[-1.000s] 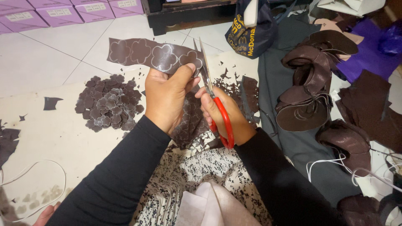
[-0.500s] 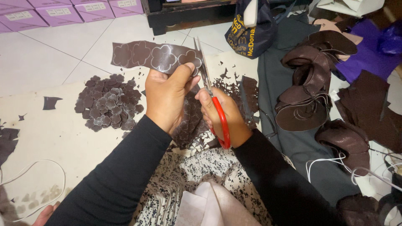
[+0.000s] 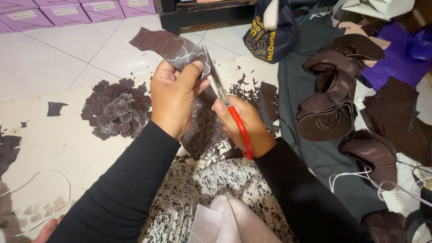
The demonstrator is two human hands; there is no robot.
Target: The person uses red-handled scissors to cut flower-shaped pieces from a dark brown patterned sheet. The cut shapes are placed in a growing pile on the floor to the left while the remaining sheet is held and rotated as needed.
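So, cutting flower shapes out of a dark brown leather strip with red-handled scissors. The strip is held up above centre frame, pinched closed between thumb and fingers of the left hand, with the thumb pressed right beside the traced white flower outlines. The scissors are gripped in the right hand, fingers curled shut through the red loops, and the blades point up toward the strip's right edge, just at the outlined flower. Whether the blades are parted can't really be told from this angle.

For a clean petal edge, the strip is probably better turned into the blades than the scissors twisted around the curves. Short snips near the pivot are likely to be kinder on the scallops than long tip cuts. The thumb sits quite close to the cut line, so a bit more clearance would be wise. The pinch is best kept near the outline so the leather doesn't flop.

A pile of finished flower cutouts is seen left of centre on the pale floor covering, with small offcuts scattered right of the hands. Curled brown leather pieces are heaped at the right side of the frame.
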